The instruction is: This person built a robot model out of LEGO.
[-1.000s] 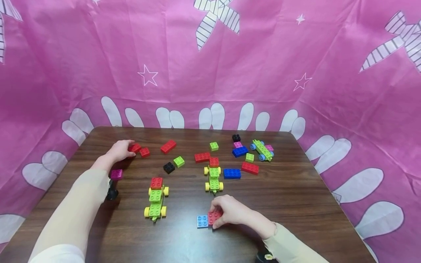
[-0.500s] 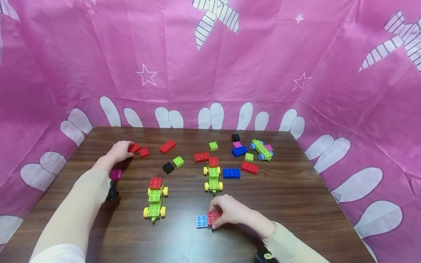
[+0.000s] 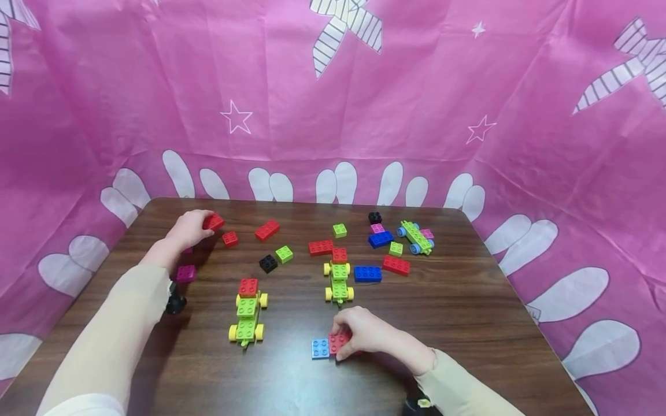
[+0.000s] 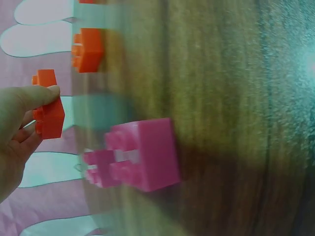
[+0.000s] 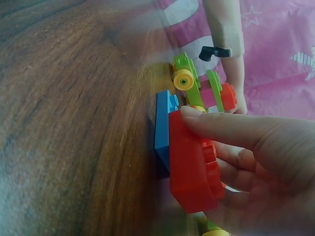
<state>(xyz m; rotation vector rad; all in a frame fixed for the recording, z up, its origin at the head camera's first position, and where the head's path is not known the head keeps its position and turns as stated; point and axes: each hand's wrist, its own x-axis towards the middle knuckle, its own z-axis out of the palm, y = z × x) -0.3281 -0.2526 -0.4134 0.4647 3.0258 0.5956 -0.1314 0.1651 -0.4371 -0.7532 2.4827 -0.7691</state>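
Note:
At the far left of the table, my left hand point(image 3: 188, 229) pinches a long red brick point(image 4: 52, 118) between thumb and fingers, held above the tabletop. Near it lie a small red brick point(image 3: 230, 238) and two magenta bricks, the closer magenta brick point(image 4: 156, 155) large in the left wrist view. My right hand point(image 3: 368, 330) grips another red brick point(image 5: 189, 162) near the table's front middle. Against that brick's left end is a light blue brick point(image 3: 319, 348); whether the two are joined I cannot tell. Fingers cover part of the right-hand red brick.
Two green cars with yellow wheels stand mid-table, the left car point(image 3: 246, 329) and the centre car point(image 3: 339, 290). A green base with blue wheels point(image 3: 415, 237) sits back right. Loose bricks, including a blue brick point(image 3: 367, 274) and a black brick point(image 3: 267, 263), lie around.
The left hand has taken up the long red brick and moved slightly up and back, away from the small red one. A second magenta brick shows beneath its wrist. The right hand stays put.

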